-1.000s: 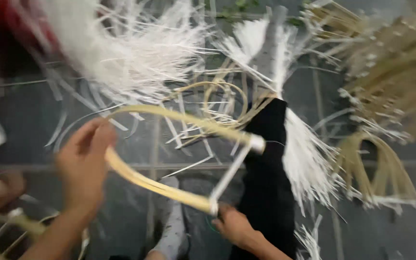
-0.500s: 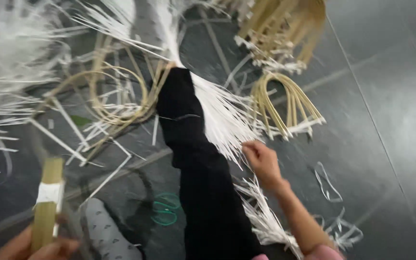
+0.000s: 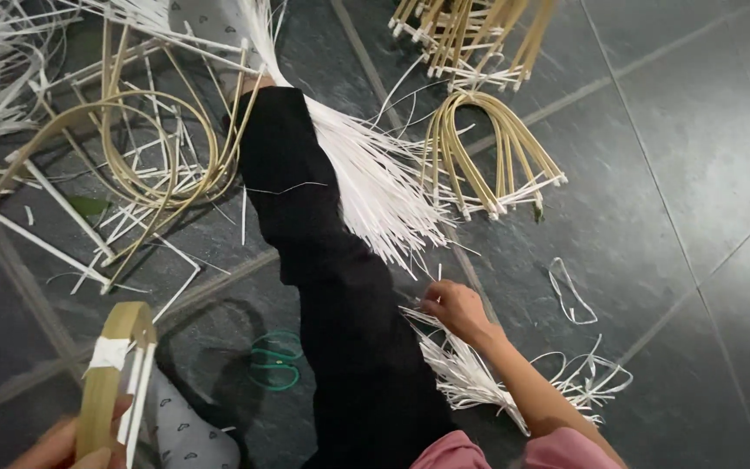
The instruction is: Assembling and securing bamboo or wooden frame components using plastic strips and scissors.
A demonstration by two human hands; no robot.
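My left hand (image 3: pixel 61 445) shows only partly at the bottom left corner. It grips a bent tan bamboo strip (image 3: pixel 121 339) folded into a narrow loop and bound with white tape. My right hand (image 3: pixel 453 306) reaches down to the right of my black-trousered leg (image 3: pixel 332 287). Its fingers pinch thin white strips at the top of a small pile of short white strips (image 3: pixel 466 373) on the dark tiled floor. A long bundle of white strips (image 3: pixel 375 182) fans out along the leg above that hand.
Bent bamboo arches (image 3: pixel 488 148) lie beyond the right hand, with a straight bamboo bundle (image 3: pixel 470 35) at the top. Coiled bamboo hoops (image 3: pixel 158 139) and scattered white offcuts fill the left. A green ring (image 3: pixel 273 360) lies by the leg. Loose white loops (image 3: pixel 570 295) lie to the right.
My right hand has let go of the bamboo loop and moved right and down to the white strips beside the leg. My left hand now holds the loop alone at the lower left.
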